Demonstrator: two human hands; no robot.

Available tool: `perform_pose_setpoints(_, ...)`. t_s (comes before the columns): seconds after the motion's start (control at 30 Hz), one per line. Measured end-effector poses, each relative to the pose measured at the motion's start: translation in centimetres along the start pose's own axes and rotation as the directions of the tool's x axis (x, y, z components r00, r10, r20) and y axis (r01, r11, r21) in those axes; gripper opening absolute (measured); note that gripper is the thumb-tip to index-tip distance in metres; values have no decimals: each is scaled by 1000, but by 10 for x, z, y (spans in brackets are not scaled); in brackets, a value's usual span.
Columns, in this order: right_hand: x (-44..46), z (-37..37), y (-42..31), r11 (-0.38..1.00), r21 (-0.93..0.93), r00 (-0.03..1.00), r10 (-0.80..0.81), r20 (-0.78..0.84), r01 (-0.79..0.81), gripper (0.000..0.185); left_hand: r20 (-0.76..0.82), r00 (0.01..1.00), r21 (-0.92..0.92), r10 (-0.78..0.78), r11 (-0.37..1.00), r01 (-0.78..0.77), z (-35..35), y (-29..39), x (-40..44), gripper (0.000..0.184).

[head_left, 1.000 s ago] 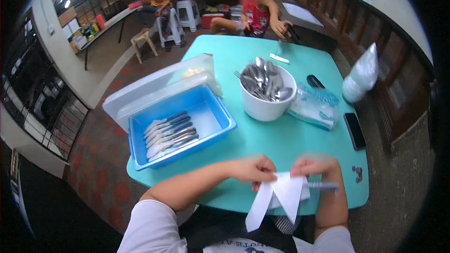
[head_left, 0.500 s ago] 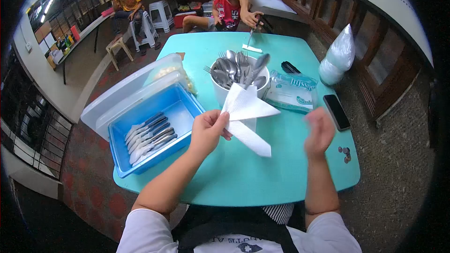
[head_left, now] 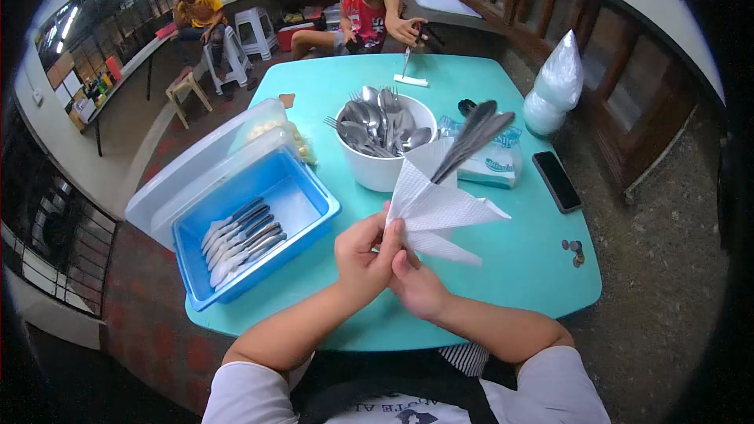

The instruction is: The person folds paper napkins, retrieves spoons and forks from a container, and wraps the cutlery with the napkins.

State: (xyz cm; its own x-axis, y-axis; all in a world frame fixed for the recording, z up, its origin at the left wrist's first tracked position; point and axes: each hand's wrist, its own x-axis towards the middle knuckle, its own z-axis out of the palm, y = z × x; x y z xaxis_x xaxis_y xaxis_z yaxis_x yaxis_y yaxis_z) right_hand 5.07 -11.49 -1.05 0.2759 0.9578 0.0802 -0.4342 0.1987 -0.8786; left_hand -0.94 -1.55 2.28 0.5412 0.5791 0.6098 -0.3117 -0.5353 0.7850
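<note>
My left hand [head_left: 367, 253] pinches the lower end of a white paper napkin [head_left: 432, 206], which is folded around cutlery. The upper ends of the cutlery [head_left: 475, 137] stick out of the napkin toward the upper right. Just below, my right hand [head_left: 420, 286] has its fingers closed against the napkin's base and my left hand; its fingertips are partly hidden. Behind the napkin stands a white bucket [head_left: 375, 170] full of spoons and forks [head_left: 381, 119]. At the left, a blue tray [head_left: 259, 239] holds several napkin-wrapped sets [head_left: 243, 239].
A clear lid [head_left: 200, 153] leans behind the tray, beside a bag of pale pieces [head_left: 294, 141]. On the right are a napkin pack [head_left: 491, 166], a phone [head_left: 557, 181], coins [head_left: 576, 253] and a plastic-wrapped cone [head_left: 556, 82]. Two people [head_left: 369, 12] sit beyond the table [head_left: 471, 298].
My right hand has come in from the right to the napkin's base beside my left hand. The napkin and cutlery now tilt to the right, and the camera view has shifted slightly.
</note>
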Motion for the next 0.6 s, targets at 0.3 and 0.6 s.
perform_pose_setpoints(0.3, 10, 4, -6, 967, 65, 964, -252, 86, 247, 68, 67, 982, 58, 178, 982, -182, -3, 13, -5, 10)
perform_pose_setpoints(0.6, 21, -4, -10, 962, 107, 968, -248, -31, 250, 65, -62, 998, -55, 7, 998, -10, -18, -1, 10, 11)
